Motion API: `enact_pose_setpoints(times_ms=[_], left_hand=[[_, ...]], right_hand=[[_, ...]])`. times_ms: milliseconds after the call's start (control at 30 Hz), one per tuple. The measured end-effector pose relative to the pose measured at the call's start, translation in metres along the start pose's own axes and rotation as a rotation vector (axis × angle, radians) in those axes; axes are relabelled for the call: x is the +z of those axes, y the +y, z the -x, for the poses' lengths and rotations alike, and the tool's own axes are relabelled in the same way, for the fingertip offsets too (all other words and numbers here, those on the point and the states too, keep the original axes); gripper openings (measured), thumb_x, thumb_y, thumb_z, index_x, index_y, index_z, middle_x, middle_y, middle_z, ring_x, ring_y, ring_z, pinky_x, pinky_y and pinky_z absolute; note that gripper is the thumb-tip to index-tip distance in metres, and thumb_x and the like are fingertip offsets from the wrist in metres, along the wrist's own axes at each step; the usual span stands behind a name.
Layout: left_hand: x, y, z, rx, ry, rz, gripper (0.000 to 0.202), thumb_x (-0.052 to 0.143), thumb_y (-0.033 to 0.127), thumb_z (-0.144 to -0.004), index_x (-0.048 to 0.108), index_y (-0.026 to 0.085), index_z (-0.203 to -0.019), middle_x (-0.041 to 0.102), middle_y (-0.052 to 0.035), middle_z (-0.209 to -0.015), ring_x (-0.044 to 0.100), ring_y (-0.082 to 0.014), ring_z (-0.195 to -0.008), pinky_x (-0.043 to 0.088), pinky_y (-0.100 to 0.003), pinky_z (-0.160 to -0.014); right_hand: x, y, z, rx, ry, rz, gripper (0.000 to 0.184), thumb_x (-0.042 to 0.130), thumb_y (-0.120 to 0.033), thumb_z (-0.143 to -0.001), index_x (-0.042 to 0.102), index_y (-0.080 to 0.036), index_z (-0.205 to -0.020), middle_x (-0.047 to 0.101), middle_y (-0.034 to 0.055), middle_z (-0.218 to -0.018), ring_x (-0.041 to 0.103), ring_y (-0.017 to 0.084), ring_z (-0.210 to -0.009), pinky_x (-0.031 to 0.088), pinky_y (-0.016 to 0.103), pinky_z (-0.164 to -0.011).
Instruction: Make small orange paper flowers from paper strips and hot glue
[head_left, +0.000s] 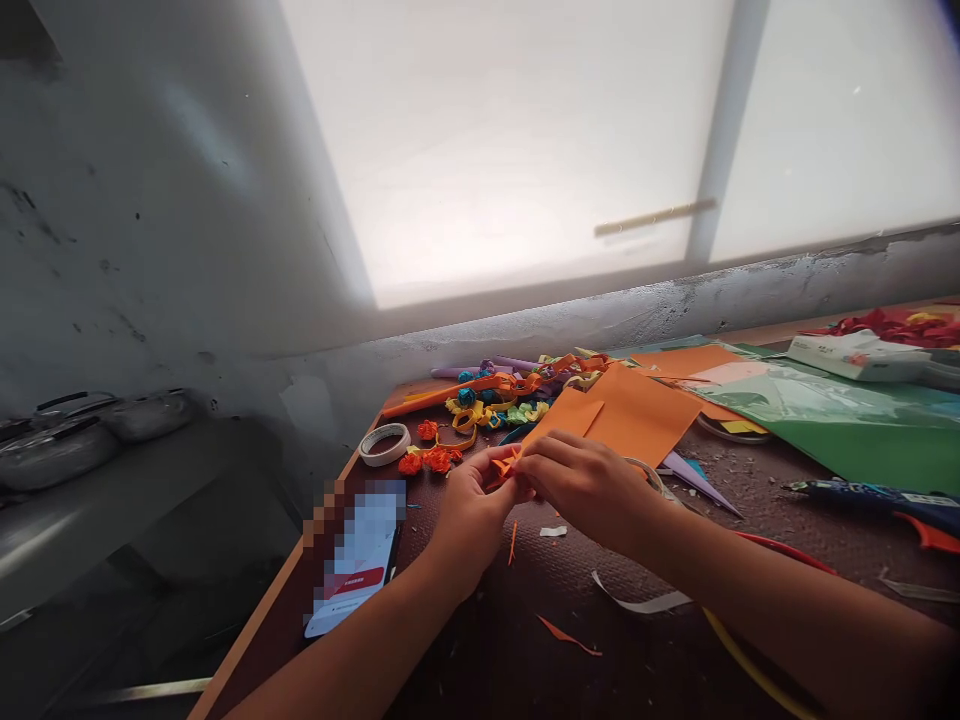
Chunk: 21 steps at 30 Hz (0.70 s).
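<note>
Both hands meet over the middle of the dark table (480, 650). My left hand (480, 500) pinches a small piece of orange paper (507, 464) with pointed, cut ends. From the other side, the bent fingers of my right hand (581, 480) press on the same paper, partly covering it. Just behind the hands lie orange paper sheets (637, 410). Left of them are several crumpled orange paper flowers (439, 459) and a roll of white tape (385, 444).
A phone (356, 560) lies near the table's left edge. Rolled paper sticks and paper flowers (487, 400) are heaped at the back. Green sheets (862, 430), a tissue pack (855, 357) and a dark blue pouch (877, 500) lie right. Paper scraps (568, 636) are scattered in front.
</note>
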<state>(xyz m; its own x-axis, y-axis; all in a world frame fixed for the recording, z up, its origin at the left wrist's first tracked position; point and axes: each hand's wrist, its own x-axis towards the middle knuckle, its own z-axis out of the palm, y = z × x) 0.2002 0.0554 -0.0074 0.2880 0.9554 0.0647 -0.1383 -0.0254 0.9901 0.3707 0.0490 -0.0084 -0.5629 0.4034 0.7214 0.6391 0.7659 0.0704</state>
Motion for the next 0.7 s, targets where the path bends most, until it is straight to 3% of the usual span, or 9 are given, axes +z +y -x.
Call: enact_pose_setpoints(times_ms=[100,267,400,500,600,700], left_hand=[[0.001,0.002,0.001,0.009,-0.014,0.099,0.053,0.087,0.034,-0.070,0.066,0.011,-0.112,0.076,-0.0096,-0.099,0.072,-0.0219,-0.087,0.055,-0.036,-0.087],[-0.002,0.000,0.001,0.087,0.029,-0.010,0.048,0.087,0.032,-0.071,0.069,0.014,-0.111,0.077,-0.0072,-0.095,0.072,-0.0209,-0.085,0.056,-0.034,-0.083],[-0.002,-0.003,0.001,0.097,0.047,-0.056,0.049,0.086,0.032,-0.071,0.069,0.014,-0.113,0.077,-0.0080,-0.097,0.072,-0.0218,-0.087,0.057,-0.036,-0.085],[-0.001,-0.003,0.001,0.094,0.038,0.008,0.045,0.082,0.031,-0.075,0.069,0.013,-0.114,0.075,-0.0104,-0.107,0.070,-0.0228,-0.096,0.055,-0.037,-0.089],[-0.001,0.000,0.001,0.127,0.035,0.086,0.035,0.080,0.028,-0.077,0.070,0.016,-0.108,0.074,-0.0074,-0.105,0.068,-0.0203,-0.098,0.053,-0.033,-0.089],[-0.003,0.004,0.001,0.188,0.041,0.170,0.027,0.079,0.023,-0.075,0.070,0.019,-0.100,0.073,-0.0022,-0.098,0.067,-0.0165,-0.096,0.051,-0.028,-0.089]], right_hand=[[-0.002,0.000,-0.001,-0.050,0.056,0.020,0.015,0.053,-0.009,-0.098,0.067,-0.013,-0.093,0.068,0.0078,-0.088,0.060,0.020,-0.080,0.048,0.031,-0.069],[-0.002,-0.001,0.000,0.120,0.036,-0.016,0.014,0.054,-0.013,-0.100,0.066,-0.016,-0.094,0.068,0.0065,-0.090,0.062,0.018,-0.084,0.049,0.030,-0.072],[-0.005,-0.004,-0.001,0.032,-0.033,0.066,0.016,0.052,-0.011,-0.099,0.066,-0.016,-0.094,0.067,0.0063,-0.086,0.060,0.019,-0.080,0.048,0.031,-0.068],[-0.005,-0.006,-0.002,-0.018,0.015,0.066,0.015,0.053,-0.010,-0.098,0.066,-0.015,-0.093,0.068,0.0061,-0.084,0.060,0.020,-0.078,0.049,0.033,-0.069],[-0.002,-0.011,-0.004,0.100,0.137,-0.094,0.013,0.056,-0.011,-0.096,0.066,-0.017,-0.103,0.070,0.0060,-0.091,0.063,0.020,-0.085,0.052,0.032,-0.076],[0.000,-0.017,-0.006,0.309,0.204,-0.239,0.025,0.063,-0.016,-0.092,0.063,-0.019,-0.117,0.069,0.0060,-0.104,0.066,0.020,-0.098,0.053,0.033,-0.084]])
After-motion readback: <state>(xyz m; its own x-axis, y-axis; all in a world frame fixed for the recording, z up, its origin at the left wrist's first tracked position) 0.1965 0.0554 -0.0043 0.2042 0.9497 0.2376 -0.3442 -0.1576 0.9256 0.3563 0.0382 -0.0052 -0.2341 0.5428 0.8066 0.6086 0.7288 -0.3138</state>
